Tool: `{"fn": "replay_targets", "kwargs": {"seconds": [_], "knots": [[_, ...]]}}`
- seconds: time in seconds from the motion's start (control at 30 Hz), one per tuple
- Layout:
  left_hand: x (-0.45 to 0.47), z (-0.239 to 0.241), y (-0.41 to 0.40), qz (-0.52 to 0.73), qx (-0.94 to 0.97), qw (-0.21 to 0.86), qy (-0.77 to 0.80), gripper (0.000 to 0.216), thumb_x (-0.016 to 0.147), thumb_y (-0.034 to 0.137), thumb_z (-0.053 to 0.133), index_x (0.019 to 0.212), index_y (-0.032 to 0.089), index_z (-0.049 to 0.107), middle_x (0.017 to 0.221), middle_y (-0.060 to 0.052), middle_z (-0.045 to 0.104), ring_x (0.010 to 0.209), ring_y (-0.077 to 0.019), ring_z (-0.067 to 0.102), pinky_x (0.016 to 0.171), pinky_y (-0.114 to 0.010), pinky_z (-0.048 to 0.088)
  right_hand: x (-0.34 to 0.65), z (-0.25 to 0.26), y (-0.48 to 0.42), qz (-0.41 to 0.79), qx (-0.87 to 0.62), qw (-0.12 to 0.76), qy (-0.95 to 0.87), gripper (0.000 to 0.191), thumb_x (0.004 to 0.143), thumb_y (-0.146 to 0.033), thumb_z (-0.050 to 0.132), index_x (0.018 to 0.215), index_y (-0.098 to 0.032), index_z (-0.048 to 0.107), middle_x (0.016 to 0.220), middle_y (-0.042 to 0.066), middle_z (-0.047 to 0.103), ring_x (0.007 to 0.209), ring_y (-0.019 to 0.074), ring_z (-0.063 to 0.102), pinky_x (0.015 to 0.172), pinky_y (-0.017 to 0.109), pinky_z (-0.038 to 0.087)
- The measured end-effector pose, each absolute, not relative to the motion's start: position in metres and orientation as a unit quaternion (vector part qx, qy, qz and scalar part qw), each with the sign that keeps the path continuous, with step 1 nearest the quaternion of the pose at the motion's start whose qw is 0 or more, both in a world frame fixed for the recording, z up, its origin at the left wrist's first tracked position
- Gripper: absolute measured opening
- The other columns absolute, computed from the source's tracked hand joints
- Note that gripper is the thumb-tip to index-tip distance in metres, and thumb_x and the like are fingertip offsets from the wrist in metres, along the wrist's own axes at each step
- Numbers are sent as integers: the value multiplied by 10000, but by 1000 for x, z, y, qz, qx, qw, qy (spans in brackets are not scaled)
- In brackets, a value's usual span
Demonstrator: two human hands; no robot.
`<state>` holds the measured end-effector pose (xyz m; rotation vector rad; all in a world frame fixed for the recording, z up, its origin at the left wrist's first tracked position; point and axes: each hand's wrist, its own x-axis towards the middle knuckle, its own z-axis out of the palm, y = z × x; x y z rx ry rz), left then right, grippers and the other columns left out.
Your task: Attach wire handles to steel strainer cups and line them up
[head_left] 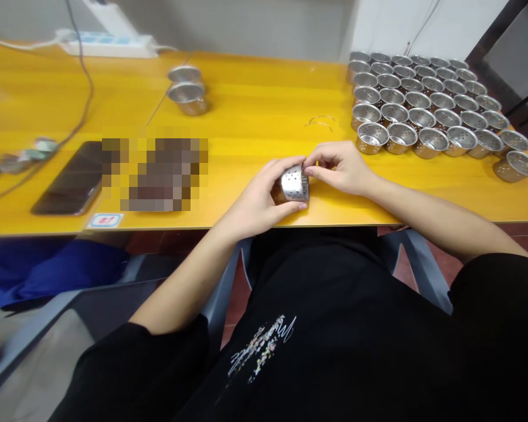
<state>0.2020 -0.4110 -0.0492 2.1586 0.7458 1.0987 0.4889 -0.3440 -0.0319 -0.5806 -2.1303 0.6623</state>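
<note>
My left hand [264, 196] is wrapped round a perforated metal strainer cup [294, 183], which lies tilted on its side just above the table's front edge. Thumb and fingers press on its wall from two sides. My right hand [338, 167] is closed in a pinch at the right-hand end of the cup, touching or almost touching its rim. What the pinch holds, if anything, is too small to make out. Beyond the hands, thin curved metal wires [321, 122] lie on the yellow table [264, 105].
Rows of metal strainer cups [433, 140] fill the table's right side. Two more cups [189, 98] stand at the back left. A dark phone [70, 179] and a pixelated object [162, 176] lie left. A power strip [110, 44] and cable [88, 88] are behind.
</note>
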Motion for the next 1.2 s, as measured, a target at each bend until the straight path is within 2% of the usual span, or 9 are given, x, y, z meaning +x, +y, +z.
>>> {"fn": "replay_targets", "kwargs": {"seconds": [0.17, 0.27, 0.4, 0.5, 0.67, 0.77, 1.03, 1.2], "knots": [[202, -55, -407, 435, 799, 287, 300, 913, 990, 401, 1019, 1837, 283, 699, 1696, -179, 754, 1556, -450, 756, 1385, -641, 612, 492, -24, -355, 341, -217, 380, -832, 273, 1086, -416, 903, 1004, -157, 880, 805, -6, 750, 647, 103, 518, 626, 276, 391], [202, -57, -404, 432, 793, 295, 312, 929, 995, 500, 1045, 1828, 280, 697, 1706, -190, 747, 1579, -462, 741, 1413, -649, 592, 489, -25, -359, 394, -194, 335, -833, 295, 1072, -444, 914, 1017, -157, 878, 833, 9, 797, 677, 120, 592, 638, 267, 439], [201, -55, -403, 425, 787, 309, 323, 942, 989, 556, 1053, 1817, 274, 704, 1739, -199, 735, 1606, -474, 723, 1443, -665, 569, 487, -28, -356, 368, -180, 351, -842, 286, 1084, -443, 913, 1035, -165, 874, 882, 22, 819, 731, 137, 631, 685, 281, 471], [201, -52, -405, 418, 784, 322, 328, 968, 962, 547, 1066, 1822, 289, 705, 1747, -192, 732, 1601, -475, 726, 1434, -670, 582, 490, -30, -350, 331, -208, 381, -838, 270, 1098, -428, 905, 1040, -167, 865, 869, 14, 794, 701, 127, 554, 666, 291, 426], [204, -43, -411, 393, 808, 326, 294, 888, 973, 467, 1035, 1792, 290, 742, 1748, -176, 749, 1617, -480, 719, 1456, -686, 559, 493, -34, -342, 322, -226, 401, -827, 235, 1096, -390, 907, 1050, -171, 837, 782, -32, 698, 629, 102, 467, 616, 289, 359], [203, -41, -413, 387, 813, 317, 298, 886, 988, 478, 1029, 1802, 289, 735, 1747, -172, 749, 1619, -478, 716, 1447, -677, 570, 492, -34, -343, 344, -223, 397, -821, 256, 1073, -398, 930, 1021, -175, 816, 751, -44, 678, 615, 94, 481, 609, 276, 367], [201, -50, -408, 409, 793, 312, 327, 955, 997, 576, 1050, 1834, 291, 692, 1774, -185, 731, 1641, -484, 709, 1469, -670, 550, 489, -29, -357, 429, -185, 341, -816, 385, 1020, -491, 1014, 1000, -181, 787, 817, -16, 760, 654, 105, 578, 622, 257, 447], [202, -48, -409, 410, 791, 321, 320, 955, 952, 472, 1039, 1823, 265, 703, 1759, -195, 737, 1620, -480, 723, 1464, -677, 548, 489, -35, -348, 385, -218, 379, -812, 361, 1066, -507, 980, 1051, -181, 825, 814, -8, 746, 669, 119, 554, 628, 270, 433]]}}
